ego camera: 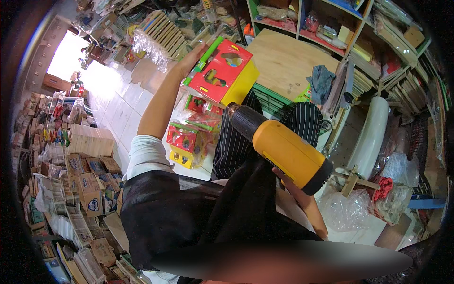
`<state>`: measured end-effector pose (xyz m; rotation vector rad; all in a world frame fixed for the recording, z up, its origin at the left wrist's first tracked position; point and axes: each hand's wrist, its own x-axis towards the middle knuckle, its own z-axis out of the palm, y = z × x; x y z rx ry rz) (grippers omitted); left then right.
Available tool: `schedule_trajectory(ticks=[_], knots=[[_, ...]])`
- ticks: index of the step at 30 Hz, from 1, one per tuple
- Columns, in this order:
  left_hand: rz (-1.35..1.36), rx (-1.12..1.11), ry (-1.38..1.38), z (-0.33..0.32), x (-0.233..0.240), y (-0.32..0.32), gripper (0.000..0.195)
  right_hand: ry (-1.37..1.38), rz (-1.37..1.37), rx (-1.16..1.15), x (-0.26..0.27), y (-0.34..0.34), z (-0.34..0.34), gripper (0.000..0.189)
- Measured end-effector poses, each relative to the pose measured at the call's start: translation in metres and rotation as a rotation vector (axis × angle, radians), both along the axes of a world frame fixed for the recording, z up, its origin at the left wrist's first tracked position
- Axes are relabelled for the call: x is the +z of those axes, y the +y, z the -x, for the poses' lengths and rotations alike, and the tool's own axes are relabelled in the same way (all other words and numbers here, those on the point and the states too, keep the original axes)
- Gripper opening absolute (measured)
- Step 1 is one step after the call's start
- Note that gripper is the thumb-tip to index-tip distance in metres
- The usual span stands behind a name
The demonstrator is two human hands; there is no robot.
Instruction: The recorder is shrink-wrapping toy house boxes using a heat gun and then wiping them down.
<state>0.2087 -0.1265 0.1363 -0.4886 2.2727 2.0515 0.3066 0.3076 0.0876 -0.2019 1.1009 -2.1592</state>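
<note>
My left hand (193, 59) holds a red and yellow toy box (227, 86) with green rails by its far left side. Cut-out holes pierce its red panel, and clear film seems to cover it. In my right hand (290, 184) is a yellow and black heat gun (285, 151), gripped by its handle, which is mostly hidden under the body. The gun's nozzle (232, 107) points at the near lower corner of the toy box; I cannot tell whether they touch. Below, several similar film-wrapped toy boxes (182, 139) stand on the floor beside my leg.
A wooden board (291, 60) lies on a green plastic crate (271, 97) ahead, with a blue-grey cloth (322, 83) at its right. Shelves (299, 21) rise behind. To the right are a white roll (370, 129) and crumpled clear plastic (345, 209). Cardboard boxes (91, 190) crowd the left.
</note>
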Motion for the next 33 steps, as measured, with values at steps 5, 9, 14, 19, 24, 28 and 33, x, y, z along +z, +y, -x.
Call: schedule_trajectory(ticks=[5,9,14,19,24,28,33], knots=[[-0.055,0.053,0.004,-0.001,0.007,0.009,0.067,0.161,-0.113,-0.025,-0.007,0.001,0.004,0.029],[-0.154,0.067,-0.041,-0.007,0.004,-0.006,0.067,0.597,-0.408,0.003,-0.008,0.02,0.006,0.027],[-0.134,-0.014,0.024,0.0,-0.002,-0.012,0.069,-0.198,-0.043,-0.114,-0.024,0.036,0.004,0.021],[-0.231,-0.112,0.021,-0.003,0.006,-0.002,0.076,0.411,-0.531,-0.094,-0.029,0.034,0.013,0.022],[-0.312,-0.169,0.053,-0.008,0.01,0.004,0.081,0.413,-0.393,-0.15,-0.002,0.02,0.017,0.021],[-0.458,-0.205,0.07,-0.009,0.012,0.007,0.082,0.472,-0.543,-0.123,-0.021,0.02,0.026,0.02],[-0.533,-0.181,0.086,-0.014,0.015,0.011,0.085,0.28,-0.566,-0.283,0.009,0.02,0.036,0.016]])
